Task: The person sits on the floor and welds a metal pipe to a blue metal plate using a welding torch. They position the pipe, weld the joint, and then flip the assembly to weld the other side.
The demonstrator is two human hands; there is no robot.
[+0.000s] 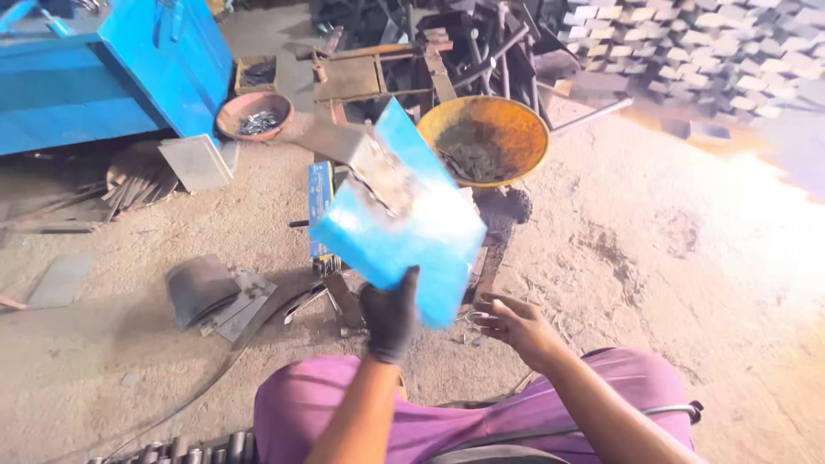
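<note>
1. The left hand (389, 316), in a black glove, grips the lower edge of a flat blue-painted sheet-metal piece (404, 219); its thumb lies over the near face, and the sheet tilts up and away above the fingers.
2. The sheet is blurred, with a bare grey scuffed patch near its top.
3. The bare right hand (513, 325) sits just right of the sheet's lower corner, fingers loosely spread, holding nothing.
4. Behind the sheet stands a round rusty yellow metal pan (507, 129) of dark scraps, on sandy ground.
</note>
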